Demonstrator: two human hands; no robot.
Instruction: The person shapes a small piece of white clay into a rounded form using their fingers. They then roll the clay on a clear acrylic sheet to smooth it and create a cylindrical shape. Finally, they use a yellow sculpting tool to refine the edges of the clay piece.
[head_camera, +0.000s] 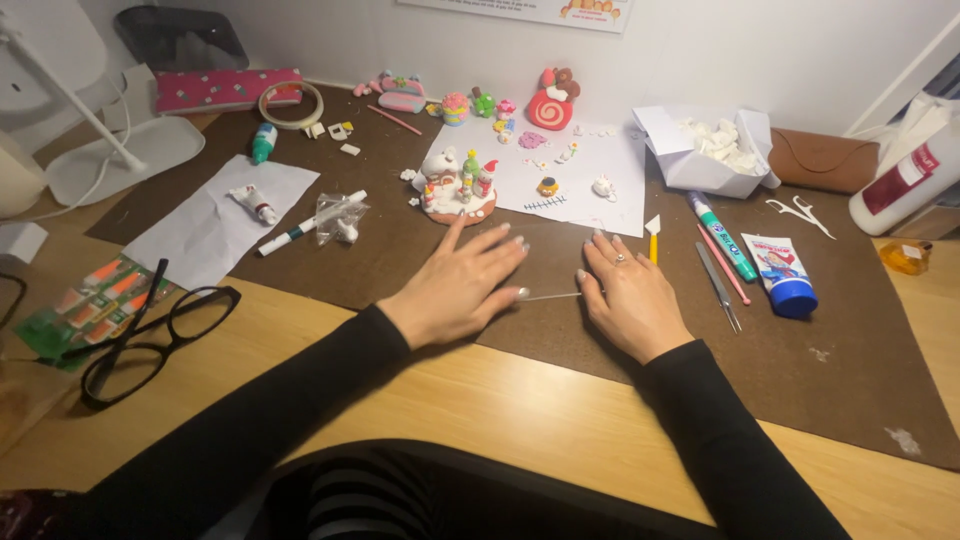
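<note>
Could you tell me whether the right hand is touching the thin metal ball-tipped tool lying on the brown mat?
Touching. The head view shows the right hand lying flat on the brown mat, with the thin metal tool running under its thumb.

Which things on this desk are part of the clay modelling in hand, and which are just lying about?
In use: left hand, right hand, ball-tipped metal tool, clay house model, brown mat.
Lying about: black glasses, tape roll, brown case.

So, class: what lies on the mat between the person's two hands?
In the head view, a thin metal ball-tipped tool lies between the left hand and right hand.
</note>
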